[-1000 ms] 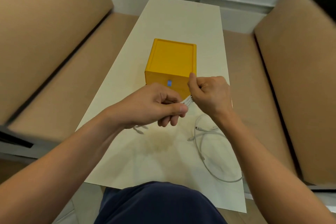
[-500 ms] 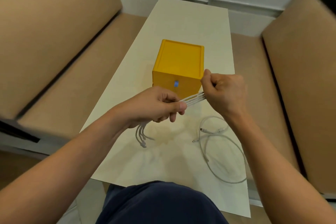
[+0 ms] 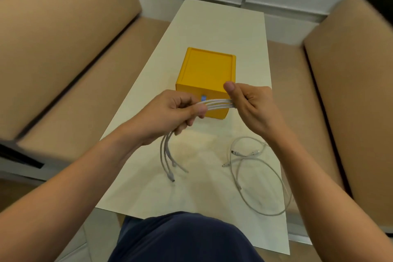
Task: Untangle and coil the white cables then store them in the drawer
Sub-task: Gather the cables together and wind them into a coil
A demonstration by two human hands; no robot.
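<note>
At frame centre, the left hand [image 3: 170,112] and right hand [image 3: 253,104] clamp a folded white cable [image 3: 217,104] taut; a second cable [image 3: 261,176] lies loose lower right, the yellow drawer box [image 3: 207,70] shut, nothing stored.

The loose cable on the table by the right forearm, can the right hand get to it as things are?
Probably not yet: the right hand is closed on the cable bundle stretched to the left hand. The loose cable lies uncovered below it, so once freed, likely yes.

light: bright, even | shadows: soft | edges: blurred, wide-angle bowed | centre: sharp
</note>
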